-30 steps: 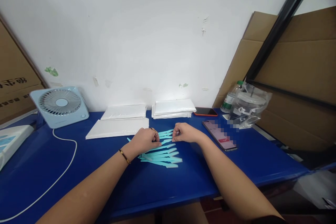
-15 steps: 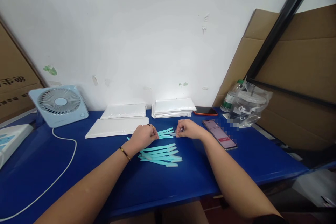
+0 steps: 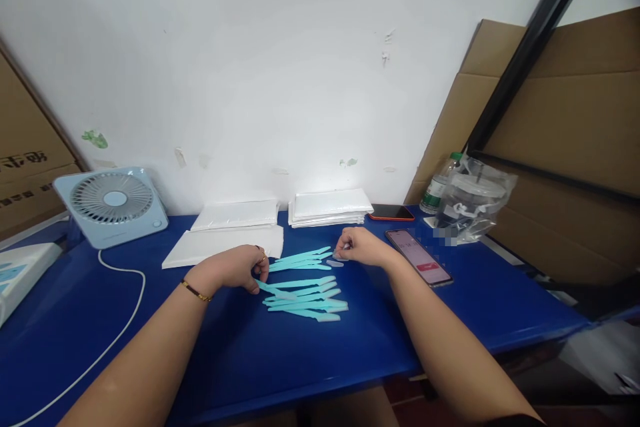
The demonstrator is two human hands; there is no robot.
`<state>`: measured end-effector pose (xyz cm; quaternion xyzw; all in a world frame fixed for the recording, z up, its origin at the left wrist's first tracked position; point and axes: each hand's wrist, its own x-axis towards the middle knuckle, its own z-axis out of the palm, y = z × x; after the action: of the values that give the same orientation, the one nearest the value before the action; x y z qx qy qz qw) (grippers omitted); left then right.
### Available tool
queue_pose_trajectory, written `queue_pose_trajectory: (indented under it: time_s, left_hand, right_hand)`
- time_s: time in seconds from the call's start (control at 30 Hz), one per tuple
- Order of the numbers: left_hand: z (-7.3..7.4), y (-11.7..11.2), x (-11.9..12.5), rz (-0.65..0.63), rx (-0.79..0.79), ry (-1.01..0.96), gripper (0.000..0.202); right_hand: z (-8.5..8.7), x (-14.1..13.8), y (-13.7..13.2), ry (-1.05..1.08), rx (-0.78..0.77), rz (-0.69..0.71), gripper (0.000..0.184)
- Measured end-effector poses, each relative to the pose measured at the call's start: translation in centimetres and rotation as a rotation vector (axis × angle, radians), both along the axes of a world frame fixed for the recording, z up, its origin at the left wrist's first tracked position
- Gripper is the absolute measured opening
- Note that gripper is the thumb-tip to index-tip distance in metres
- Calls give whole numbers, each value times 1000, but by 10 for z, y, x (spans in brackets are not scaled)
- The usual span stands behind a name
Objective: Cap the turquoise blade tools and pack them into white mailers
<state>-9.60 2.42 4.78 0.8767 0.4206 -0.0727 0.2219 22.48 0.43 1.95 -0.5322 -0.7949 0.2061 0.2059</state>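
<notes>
Turquoise eyebrow razors (image 3: 300, 259) lie in two loose groups on the blue tabletop (image 3: 280, 363) in front of you, one behind the other, most with their blade ends toward your right. Your left hand (image 3: 233, 267) pinches the near-left end of one razor (image 3: 270, 290) between thumb and fingers; its other end overlaps the front group. Your right hand (image 3: 364, 247) is apart from the left, at the right end of the back group, fingertips drawn in beside a small clear piece (image 3: 336, 264); you cannot tell whether they grip anything.

Just behind your left hand is a flat white pack (image 3: 220, 243), with a film-wrapped pack (image 3: 237, 213) beyond it, and a stack of white packs (image 3: 330, 203) stands to their right. Right of your right hand lies a lit smartphone (image 3: 420, 257); a red-edged phone (image 3: 393, 212) lies farther back. Beyond them are a green-capped bottle (image 3: 436, 193) and a lidded cup (image 3: 473, 197) in a clear bag. Far left, a pale blue fan (image 3: 115, 199) leans back, its white cable (image 3: 143, 293) curving toward you.
</notes>
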Motion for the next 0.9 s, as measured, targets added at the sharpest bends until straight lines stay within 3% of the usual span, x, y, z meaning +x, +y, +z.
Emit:
queue_pose_trajectory:
  time_s: [0.17, 0.27, 0.37, 0.53, 0.63, 0.77, 0.9]
  left_hand:
    - [7, -2, 4, 24, -37, -137, 20]
    - [5, -7, 20, 32, 23, -237, 20]
    - [-2, -10, 38, 34, 122, -288, 18]
    - [-17, -4, 50, 74, 219, -268, 16]
    - [-24, 0, 52, 77, 230, -265, 16]
    - [-27, 1, 55, 55, 241, -271, 16]
    - [-27, 0, 52, 84, 256, -257, 19]
  right_hand:
    - [6, -15, -7, 153, -89, 90, 29]
    - [5, -31, -13, 233, -152, 181, 36]
    - [1, -36, -13, 236, -180, 212, 31]
    - [-4, -19, -5, 250, -197, 124, 27]
    - [-6, -16, -2, 311, -177, 111, 37]
    - [-11, -17, 1, 351, -174, 125, 28]
    - [-11, -4, 6, 227, -157, 30, 23]
